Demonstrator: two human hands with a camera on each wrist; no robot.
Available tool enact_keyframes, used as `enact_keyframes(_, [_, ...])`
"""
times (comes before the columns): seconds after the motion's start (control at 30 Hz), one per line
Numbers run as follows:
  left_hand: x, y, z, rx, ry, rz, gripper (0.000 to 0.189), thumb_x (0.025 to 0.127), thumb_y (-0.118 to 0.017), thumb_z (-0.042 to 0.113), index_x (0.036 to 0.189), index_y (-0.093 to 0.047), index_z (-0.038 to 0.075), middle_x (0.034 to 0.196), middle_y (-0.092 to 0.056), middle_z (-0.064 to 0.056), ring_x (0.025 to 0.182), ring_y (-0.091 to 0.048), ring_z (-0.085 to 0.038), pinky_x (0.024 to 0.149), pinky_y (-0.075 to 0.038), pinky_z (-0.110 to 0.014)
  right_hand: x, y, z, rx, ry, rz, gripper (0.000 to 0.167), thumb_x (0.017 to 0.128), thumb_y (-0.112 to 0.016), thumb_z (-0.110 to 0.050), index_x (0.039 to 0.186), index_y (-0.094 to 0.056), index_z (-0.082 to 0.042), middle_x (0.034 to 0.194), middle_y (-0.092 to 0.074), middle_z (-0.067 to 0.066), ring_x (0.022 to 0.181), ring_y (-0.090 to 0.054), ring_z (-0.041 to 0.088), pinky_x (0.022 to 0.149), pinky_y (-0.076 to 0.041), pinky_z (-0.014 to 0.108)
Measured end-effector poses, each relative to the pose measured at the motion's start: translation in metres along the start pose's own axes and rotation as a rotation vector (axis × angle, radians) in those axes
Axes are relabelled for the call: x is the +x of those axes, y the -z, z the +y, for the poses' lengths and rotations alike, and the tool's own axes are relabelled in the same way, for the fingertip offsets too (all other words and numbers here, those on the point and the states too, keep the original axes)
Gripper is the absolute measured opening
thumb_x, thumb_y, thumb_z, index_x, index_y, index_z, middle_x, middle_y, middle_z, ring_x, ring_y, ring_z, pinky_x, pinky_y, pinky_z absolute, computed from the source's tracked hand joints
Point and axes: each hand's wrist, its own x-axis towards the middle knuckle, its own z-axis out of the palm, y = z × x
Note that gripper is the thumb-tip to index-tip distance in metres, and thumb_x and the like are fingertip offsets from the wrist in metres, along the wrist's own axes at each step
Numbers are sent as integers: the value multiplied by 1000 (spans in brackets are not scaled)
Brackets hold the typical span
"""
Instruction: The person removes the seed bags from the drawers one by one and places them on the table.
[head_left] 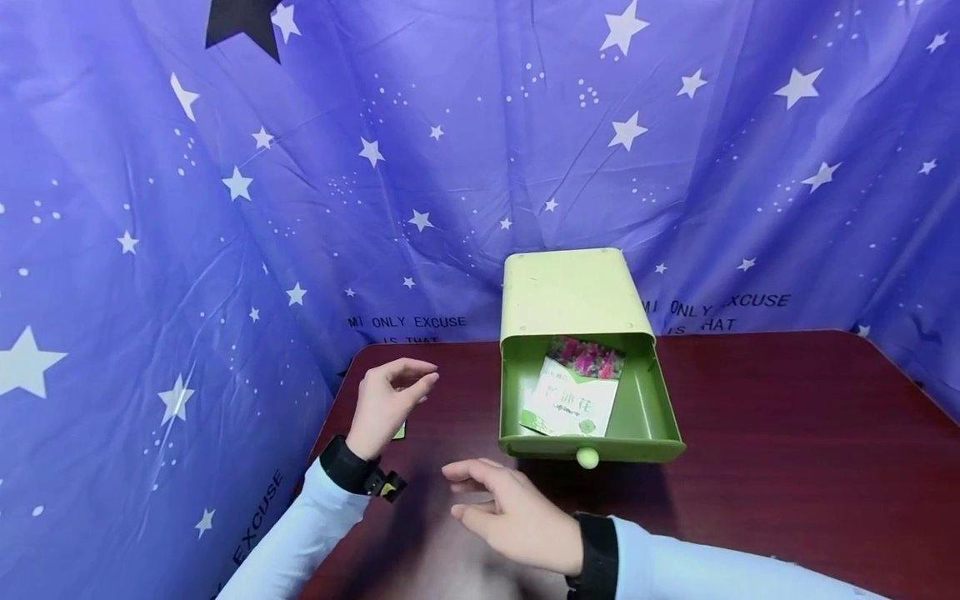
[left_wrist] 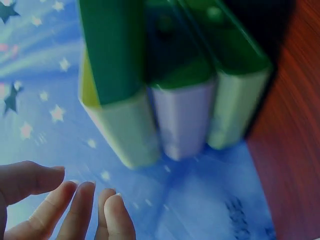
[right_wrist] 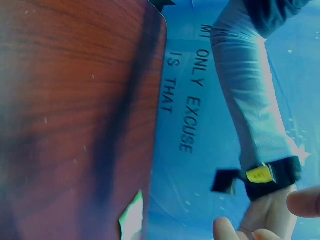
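Observation:
My left hand (head_left: 392,404) hovers over the left side of the table, its fingers loosely bent and the thumb apart from them, holding nothing. Closer to me, my right hand (head_left: 517,512) hangs in the air with relaxed, slightly bent fingers and nothing in its grasp. To the right of the left hand stands a pale green drawer box (head_left: 573,292) with its top green drawer (head_left: 645,408) pulled out. A seed packet (head_left: 573,396) with pink flowers and green print lies in that drawer. The left wrist view shows further drawer units (left_wrist: 185,120) stacked below, blurred.
Partly hidden behind the left hand, a small white and green piece (right_wrist: 132,217) lies near the table's left edge. A round knob (head_left: 588,457) juts from the drawer front. Purple curtains with stars (head_left: 450,125) hang behind and left of the dark red table (head_left: 787,433).

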Motion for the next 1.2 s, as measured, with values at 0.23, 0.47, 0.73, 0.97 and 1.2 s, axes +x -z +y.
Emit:
enact_keyframes(0.23, [-10,-13,53,-67,-23,-113,13,84,-67,2,96,-69,-1,85,-68,-16,74,-66,-26,65,-54,-27,-13,40,-22,-81,41,36,27,92,-56,-11,118,-57,-10,112,-61,0,101,-59,15,82,-50,25])
enact_keyframes(0.47, [-11,-29,79,16,-132,-182,10,82,-68,3,92,-71,1,83,-70,-9,72,-66,-20,61,-51,-28,-25,82,-37,-205,32,122,22,93,-57,-15,113,-62,-9,110,-63,3,102,-60,18,82,-50,26])
enact_keyframes(0.73, [8,-58,66,85,-227,-338,11,84,-68,9,94,-71,9,89,-70,2,78,-63,-4,69,-51,-23,-31,121,-36,-385,-22,234,18,90,-61,-16,107,-65,-10,107,-64,3,93,-61,13,75,-51,28])
enact_keyframes(0.97, [24,-76,69,103,-127,-474,20,87,-64,12,105,-68,2,100,-67,-6,88,-62,-14,73,-49,-23,-32,158,-27,-369,-199,235,34,91,-58,-16,118,-57,3,113,-61,17,96,-61,22,74,-51,30])
enact_keyframes(1.2, [28,-88,73,11,104,-565,34,92,-56,10,123,-55,-4,121,-56,-18,105,-56,-28,82,-48,-31,-34,176,-14,19,-384,106,54,94,-47,-11,133,-26,21,132,-34,36,120,-44,41,94,-44,39])
